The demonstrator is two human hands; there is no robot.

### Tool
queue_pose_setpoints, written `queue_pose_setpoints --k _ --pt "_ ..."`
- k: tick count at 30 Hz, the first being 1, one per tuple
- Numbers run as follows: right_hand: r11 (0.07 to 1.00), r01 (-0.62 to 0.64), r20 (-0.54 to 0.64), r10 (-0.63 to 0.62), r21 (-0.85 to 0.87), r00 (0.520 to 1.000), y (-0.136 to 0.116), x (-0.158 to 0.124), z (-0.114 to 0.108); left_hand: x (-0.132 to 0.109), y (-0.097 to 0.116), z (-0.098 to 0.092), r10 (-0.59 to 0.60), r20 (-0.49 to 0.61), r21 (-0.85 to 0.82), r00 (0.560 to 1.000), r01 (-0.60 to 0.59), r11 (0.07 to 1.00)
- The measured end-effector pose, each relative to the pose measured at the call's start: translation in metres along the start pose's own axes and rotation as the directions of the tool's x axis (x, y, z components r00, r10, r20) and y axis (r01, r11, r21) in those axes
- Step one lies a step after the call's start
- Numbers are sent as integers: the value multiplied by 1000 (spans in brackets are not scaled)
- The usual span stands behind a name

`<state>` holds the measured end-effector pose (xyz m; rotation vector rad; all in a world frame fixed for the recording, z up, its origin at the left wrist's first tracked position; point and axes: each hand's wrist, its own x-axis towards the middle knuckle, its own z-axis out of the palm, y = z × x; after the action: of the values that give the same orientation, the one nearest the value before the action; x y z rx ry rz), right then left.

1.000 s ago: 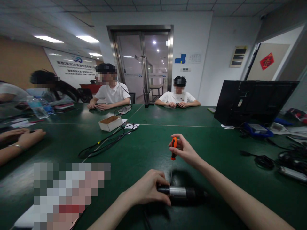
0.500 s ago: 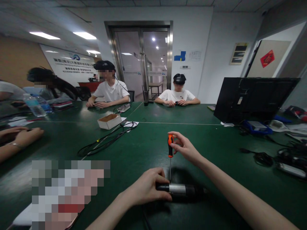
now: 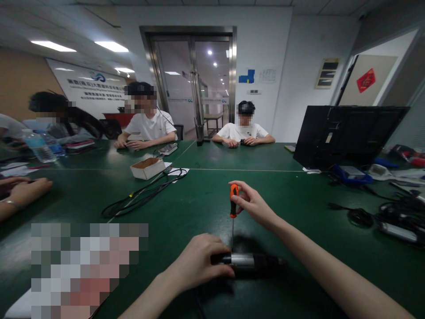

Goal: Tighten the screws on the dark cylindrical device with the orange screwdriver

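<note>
A black and silver cylindrical power tool (image 3: 243, 261) lies sideways on the green table, its tapered end to the right. My left hand (image 3: 201, 261) is closed round its left end, fingers over the top and thumb along the near side. Above it, my right hand (image 3: 251, 200) pinches the orange and black handle of a screwdriver (image 3: 234, 201). The screwdriver stands upright, its thin shaft reaching down to the tool's body beside my left fingertips. Exactly where the tip meets the tool is too small to make out.
Black cables (image 3: 142, 195) and an open white box (image 3: 148, 168) lie to the left. At the right are a monitor (image 3: 345, 137), a blue device (image 3: 353, 174) and coiled leads (image 3: 361, 217). Other people sit round the table (image 3: 186, 199); one person's hands (image 3: 28, 195) rest at left.
The whole view has shifted slightly to the left. Both hands keep their grips, and the screwdriver stays upright on the tool.
</note>
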<state>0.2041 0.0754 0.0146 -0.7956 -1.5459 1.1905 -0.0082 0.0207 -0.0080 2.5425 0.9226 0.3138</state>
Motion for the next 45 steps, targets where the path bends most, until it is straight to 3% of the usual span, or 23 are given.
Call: queue_pose_setpoints --k 13,25,35,45 --pt "1000 -9 -82 9 -3 997 10 2 -2 -3 6 -1 66 -47 65 997 -62 996" --pt "1000 11 -33 -12 -26 999 9 2 -2 -3 -3 5 104 -58 90 993 -99 991" --pt "998 23 -99 -30 -64 995 7 1 -2 -3 -6 7 130 -78 100 988 -122 987" --pt "994 29 -70 -36 -101 997 5 2 -3 -4 -6 7 115 -77 87 990 -108 990"
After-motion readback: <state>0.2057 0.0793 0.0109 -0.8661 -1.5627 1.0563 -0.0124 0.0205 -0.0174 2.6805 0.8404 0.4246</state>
